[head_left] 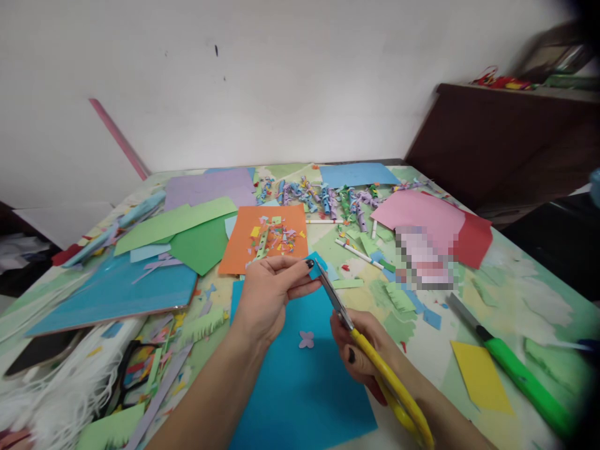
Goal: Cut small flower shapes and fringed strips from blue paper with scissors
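My left hand pinches a small blue piece of paper between thumb and fingers, held above a large blue sheet. My right hand grips yellow-handled scissors, whose metal blades point up and left and meet the small blue piece. A tiny lilac butterfly-shaped cutout lies on the blue sheet just below both hands.
An orange sheet strewn with paper bits lies beyond the hands. Green, lilac, pink and red sheets, curled paper strips, a green-handled cutter, a yellow scrap and black-framed glasses cover the table.
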`<state>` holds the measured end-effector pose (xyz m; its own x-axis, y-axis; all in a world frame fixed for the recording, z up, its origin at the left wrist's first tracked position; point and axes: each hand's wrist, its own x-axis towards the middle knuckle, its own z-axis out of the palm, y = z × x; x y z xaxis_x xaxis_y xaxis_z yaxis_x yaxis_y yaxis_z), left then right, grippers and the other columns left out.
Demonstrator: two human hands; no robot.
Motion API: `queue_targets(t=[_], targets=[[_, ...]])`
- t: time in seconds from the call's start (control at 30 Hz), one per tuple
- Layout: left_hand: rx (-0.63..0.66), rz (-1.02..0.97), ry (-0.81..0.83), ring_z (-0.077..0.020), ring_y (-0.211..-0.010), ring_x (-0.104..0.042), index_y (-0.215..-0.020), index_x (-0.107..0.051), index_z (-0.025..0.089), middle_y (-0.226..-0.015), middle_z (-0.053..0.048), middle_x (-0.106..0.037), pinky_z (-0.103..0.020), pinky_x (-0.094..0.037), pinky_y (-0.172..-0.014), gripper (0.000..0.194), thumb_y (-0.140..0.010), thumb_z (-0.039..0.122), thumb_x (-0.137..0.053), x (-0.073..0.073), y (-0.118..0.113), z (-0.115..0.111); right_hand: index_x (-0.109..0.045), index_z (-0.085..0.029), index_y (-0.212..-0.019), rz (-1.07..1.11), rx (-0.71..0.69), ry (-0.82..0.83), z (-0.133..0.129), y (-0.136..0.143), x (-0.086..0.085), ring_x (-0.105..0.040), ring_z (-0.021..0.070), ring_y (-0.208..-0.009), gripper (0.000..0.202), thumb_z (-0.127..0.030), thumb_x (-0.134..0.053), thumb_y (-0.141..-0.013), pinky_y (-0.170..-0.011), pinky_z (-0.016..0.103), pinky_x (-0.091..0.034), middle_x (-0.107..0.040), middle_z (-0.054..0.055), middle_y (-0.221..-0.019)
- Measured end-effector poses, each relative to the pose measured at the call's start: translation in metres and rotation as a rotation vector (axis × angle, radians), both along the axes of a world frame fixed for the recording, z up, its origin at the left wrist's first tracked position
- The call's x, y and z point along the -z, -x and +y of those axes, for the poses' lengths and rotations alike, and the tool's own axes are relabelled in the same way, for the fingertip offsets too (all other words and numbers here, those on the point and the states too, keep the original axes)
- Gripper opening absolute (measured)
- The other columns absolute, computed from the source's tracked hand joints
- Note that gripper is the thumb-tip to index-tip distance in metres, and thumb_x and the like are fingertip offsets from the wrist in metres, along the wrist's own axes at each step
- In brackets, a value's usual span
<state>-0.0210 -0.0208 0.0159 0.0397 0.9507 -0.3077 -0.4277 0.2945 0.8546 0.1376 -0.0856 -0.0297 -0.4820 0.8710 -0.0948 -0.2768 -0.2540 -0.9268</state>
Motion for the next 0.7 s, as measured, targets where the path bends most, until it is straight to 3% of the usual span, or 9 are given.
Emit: queue_targets(t=[0.7], targets=[[0.009,-0.005,-0.007,-0.021,-0.068,-0.07,-0.062,-0.067,0.01,-0.064,-0.005,-0.07,-0.029,-0.059,-0.065,0.014,-0.061,0.018,-0.078,0.0002,0.0005,-0.0005,-0.035,-0.021,-0.067,0.041,0.004,0.069,-0.0002,0.0005,0.0007,-0.018,0.0017,-0.038,0.046,-0.046,-0.073,-0.072,-0.031,0.013,-0.017,-0.028,-0.012,-0.052]])
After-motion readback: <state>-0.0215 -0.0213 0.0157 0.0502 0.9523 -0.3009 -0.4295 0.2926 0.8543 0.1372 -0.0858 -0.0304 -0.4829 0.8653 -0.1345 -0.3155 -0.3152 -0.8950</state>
